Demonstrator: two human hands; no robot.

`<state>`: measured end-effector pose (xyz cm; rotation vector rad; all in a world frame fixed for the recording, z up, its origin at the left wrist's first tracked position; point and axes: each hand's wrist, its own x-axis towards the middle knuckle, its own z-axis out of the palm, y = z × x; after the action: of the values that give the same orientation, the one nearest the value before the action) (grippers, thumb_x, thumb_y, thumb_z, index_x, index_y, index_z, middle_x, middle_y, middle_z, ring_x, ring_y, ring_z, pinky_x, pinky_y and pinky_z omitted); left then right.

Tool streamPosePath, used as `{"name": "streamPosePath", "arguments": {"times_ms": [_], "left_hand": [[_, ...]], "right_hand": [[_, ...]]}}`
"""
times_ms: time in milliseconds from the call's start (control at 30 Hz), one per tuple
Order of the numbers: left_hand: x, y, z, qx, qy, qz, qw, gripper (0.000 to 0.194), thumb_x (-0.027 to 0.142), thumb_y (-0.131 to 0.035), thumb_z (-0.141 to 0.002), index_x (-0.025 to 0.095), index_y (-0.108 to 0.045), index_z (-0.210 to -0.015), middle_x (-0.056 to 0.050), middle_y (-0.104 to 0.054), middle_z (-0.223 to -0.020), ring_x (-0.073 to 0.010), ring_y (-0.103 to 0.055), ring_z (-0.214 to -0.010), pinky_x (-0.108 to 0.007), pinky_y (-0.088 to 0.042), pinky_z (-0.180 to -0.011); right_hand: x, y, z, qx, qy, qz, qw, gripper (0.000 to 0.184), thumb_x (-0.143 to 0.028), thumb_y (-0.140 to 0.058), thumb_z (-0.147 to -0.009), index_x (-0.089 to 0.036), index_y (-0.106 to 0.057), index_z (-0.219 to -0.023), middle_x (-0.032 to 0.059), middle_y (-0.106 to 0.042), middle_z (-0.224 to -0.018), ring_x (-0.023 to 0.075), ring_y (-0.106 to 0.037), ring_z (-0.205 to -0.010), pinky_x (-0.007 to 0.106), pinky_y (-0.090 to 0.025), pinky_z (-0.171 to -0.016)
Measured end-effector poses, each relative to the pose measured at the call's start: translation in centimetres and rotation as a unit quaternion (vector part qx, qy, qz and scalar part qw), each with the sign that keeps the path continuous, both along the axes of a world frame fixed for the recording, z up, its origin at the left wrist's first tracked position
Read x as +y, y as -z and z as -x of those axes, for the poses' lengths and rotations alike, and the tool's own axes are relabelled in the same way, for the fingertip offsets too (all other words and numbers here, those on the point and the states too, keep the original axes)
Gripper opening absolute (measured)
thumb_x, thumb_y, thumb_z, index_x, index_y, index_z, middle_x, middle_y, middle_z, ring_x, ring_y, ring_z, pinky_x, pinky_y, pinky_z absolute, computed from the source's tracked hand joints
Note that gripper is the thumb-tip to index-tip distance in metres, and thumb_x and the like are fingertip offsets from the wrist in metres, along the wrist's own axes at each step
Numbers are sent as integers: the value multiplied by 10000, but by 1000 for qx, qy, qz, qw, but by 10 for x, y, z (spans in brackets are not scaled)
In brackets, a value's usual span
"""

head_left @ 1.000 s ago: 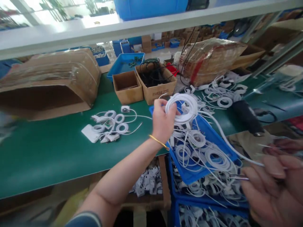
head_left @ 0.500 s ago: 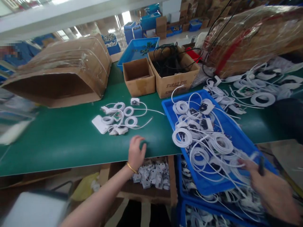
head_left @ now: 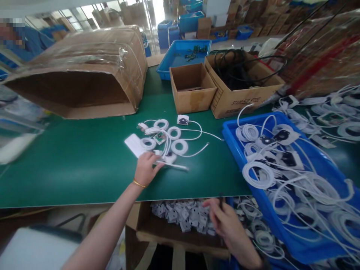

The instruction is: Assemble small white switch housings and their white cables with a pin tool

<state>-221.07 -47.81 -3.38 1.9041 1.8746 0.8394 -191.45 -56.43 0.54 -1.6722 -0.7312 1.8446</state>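
My left hand point(head_left: 146, 169), a gold bangle on its wrist, lies on the green table point(head_left: 70, 165) at the near edge of a small pile of coiled white cables point(head_left: 166, 139). Its fingers pinch a loose white cable point(head_left: 173, 165) that runs off to the right. My right hand point(head_left: 226, 223) is lower, below the table's front edge, closed around a thin dark tool point(head_left: 221, 198). It hovers over a cardboard box of small white parts point(head_left: 182, 216). To the right, a blue tray point(head_left: 229, 140) is filled with coiled white cables and small modules.
A large cardboard box point(head_left: 84, 75) lies on its side at the back left. Behind the pile stand a small open box point(head_left: 192, 90), a box of black cables point(head_left: 247, 95) and a blue tray point(head_left: 180, 60). A person in blue point(head_left: 25, 41) is at the far left.
My left hand has let go of a cable coil, dropped to the table edge, then reached to the small pile. My right hand has moved left and down below the table edge.
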Motion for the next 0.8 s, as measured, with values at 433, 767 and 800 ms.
{"name": "streamPosePath", "arguments": {"times_ms": [433, 767, 800], "left_hand": [[96, -31, 156, -395, -204, 0, 896, 545, 638, -115, -862, 246, -410, -623, -81, -601, -721, -248, -618, -828, -438, -501, -681], [129, -47, 234, -351, -256, 88, 897, 519, 487, -85, -900, 259, -525, -1055, -104, -610, -917, -273, -579, -1007, -468, -491, -741], [124, -45, 236, -335, -249, 92, 904, 505, 479, -101, -901, 256, -527, -1055, -106, -608, -919, -272, -588, -971, -467, -485, -727]], "right_hand": [[136, 31, 189, -361, -36, -339, 868, 404, -423, -590, -773, -140, -633, -1057, 167, -619, -1136, 287, -563, -1028, 380, -416, -855], [150, 19, 148, -309, 10, -321, 895, 258, -357, -477, -859, -137, -612, -848, 30, -638, -649, 142, -539, -566, 256, -396, -585], [142, 20, 137, -306, 48, -312, 898, 271, -379, -483, -859, -136, -605, -867, 27, -627, -634, 144, -528, -545, 260, -395, -569]]}}
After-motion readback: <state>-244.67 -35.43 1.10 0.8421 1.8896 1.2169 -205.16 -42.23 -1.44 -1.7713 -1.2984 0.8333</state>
